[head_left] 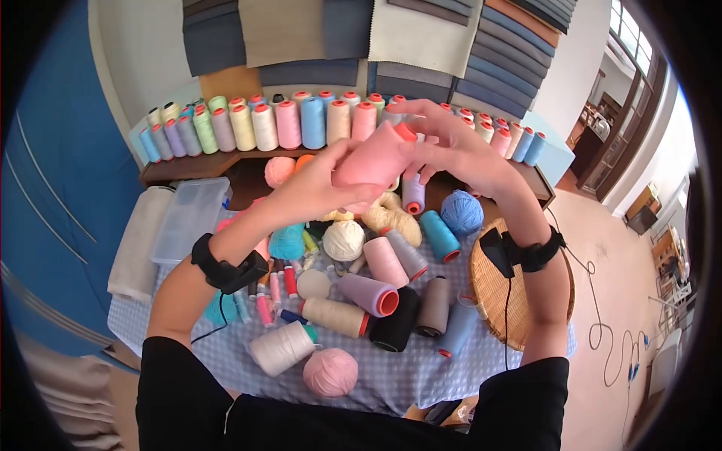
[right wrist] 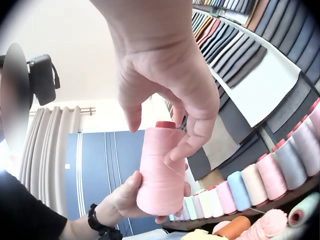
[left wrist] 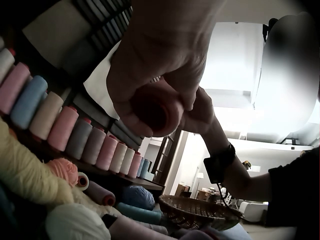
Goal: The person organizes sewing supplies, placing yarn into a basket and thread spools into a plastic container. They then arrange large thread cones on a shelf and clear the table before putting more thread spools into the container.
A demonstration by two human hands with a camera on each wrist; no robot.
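Observation:
A pink thread cone [head_left: 374, 156] is held tilted above the table, its red tip toward the right hand. The left hand [head_left: 327, 179] grips it around its wide lower part; in the left wrist view the left hand [left wrist: 155, 60] curls round the cone [left wrist: 174, 111], whose hollow base faces that camera. Bent fingers of the right hand [head_left: 459, 150] are at the cone's narrow top. In the right wrist view, the right hand [right wrist: 170, 75] has its thumb apart from the cone [right wrist: 160, 172] and fingertips by its upper side, near a fine loose thread.
Thread cones [head_left: 313, 122] line a raised wooden shelf [head_left: 248, 159] behind. Yarn balls [head_left: 331, 372], cones and small spools lie on the checked cloth [head_left: 406, 383]. A wicker tray [head_left: 489, 278] is at right, a clear plastic box [head_left: 188, 218] at left. Fabric samples [head_left: 282, 34] hang behind.

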